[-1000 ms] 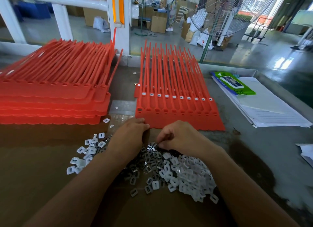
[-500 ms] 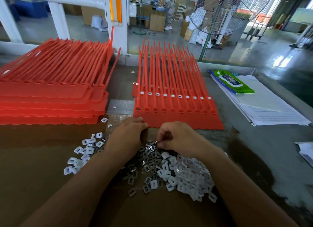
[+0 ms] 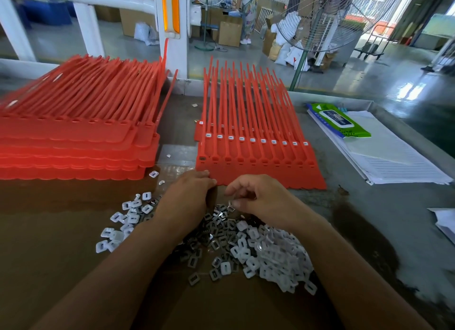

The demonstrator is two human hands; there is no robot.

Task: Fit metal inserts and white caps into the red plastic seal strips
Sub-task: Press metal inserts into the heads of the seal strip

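The right hand (image 3: 256, 198) pinches a metal insert (image 3: 230, 202) just nearer than the strips (image 3: 261, 173); the left hand (image 3: 187, 196) rests loosely bent fingers on their near-left corner.

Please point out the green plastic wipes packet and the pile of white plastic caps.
Green plastic wipes packet (image 3: 338, 120), head view, on its dark blue label.
Pile of white plastic caps (image 3: 278, 253), head view, middle of the pile.
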